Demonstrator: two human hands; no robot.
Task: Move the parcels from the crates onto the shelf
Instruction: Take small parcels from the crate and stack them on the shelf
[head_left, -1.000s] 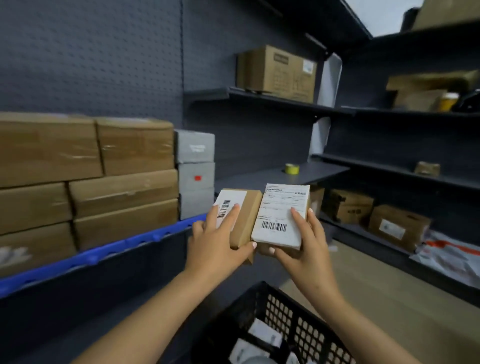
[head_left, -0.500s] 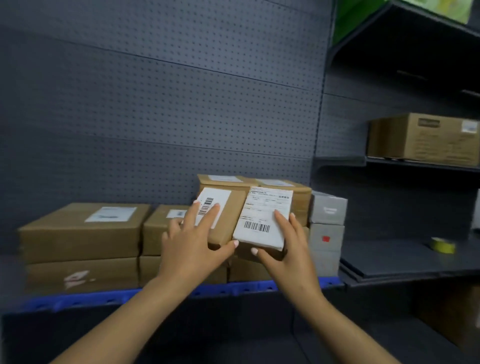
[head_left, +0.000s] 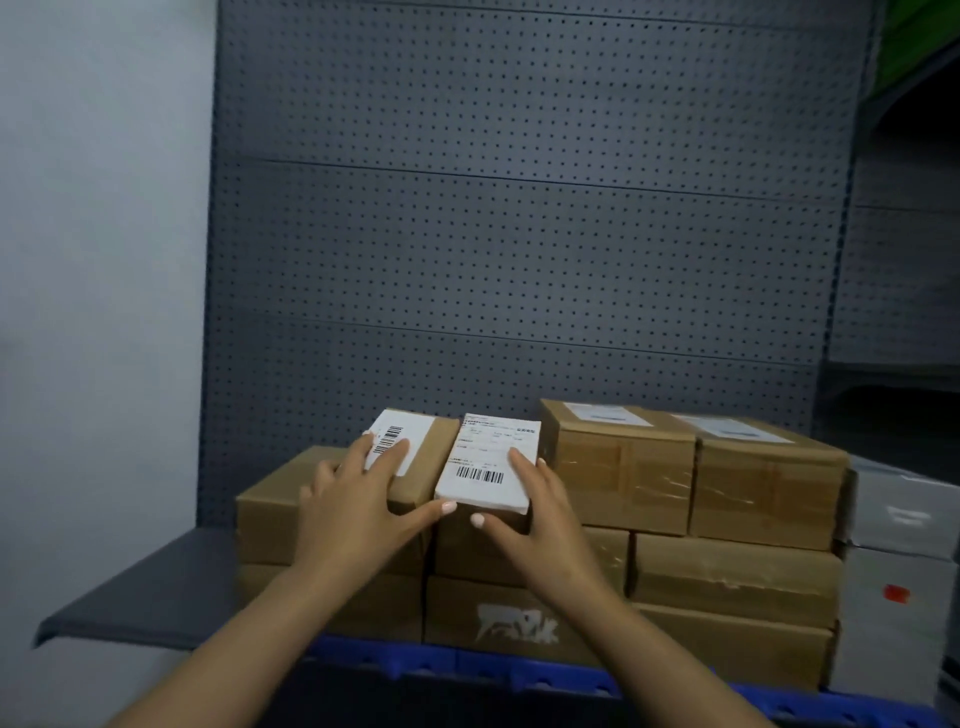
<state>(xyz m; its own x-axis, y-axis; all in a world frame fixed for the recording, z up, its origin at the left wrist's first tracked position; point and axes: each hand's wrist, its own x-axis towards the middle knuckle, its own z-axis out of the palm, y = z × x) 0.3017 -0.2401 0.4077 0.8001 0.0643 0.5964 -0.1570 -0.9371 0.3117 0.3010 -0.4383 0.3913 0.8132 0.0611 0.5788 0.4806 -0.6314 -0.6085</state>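
I saw the shelf (head_left: 140, 587) stretch across my view under a grey pegboard wall (head_left: 519, 208), its front edge trimmed in blue, with a stack of brown boxes (head_left: 727, 571) filling the middle and right. What mattered was the lower step at the stack's left end: both parcels sat over it, just beside the taller top row of boxes, long axes running away from me toward the wall. The brown parcel (head_left: 431, 457) lay to the left, the white parcel (head_left: 488, 467) touching its right side. My left hand (head_left: 358, 504) lay over the brown one, fingers spread on its label and thumb along the near edge, grasping it. My right hand (head_left: 540, 514) held the white one the same way. Whether either parcel already rested on the box beneath, I could not tell. I judged a short lowering and letting go was next.
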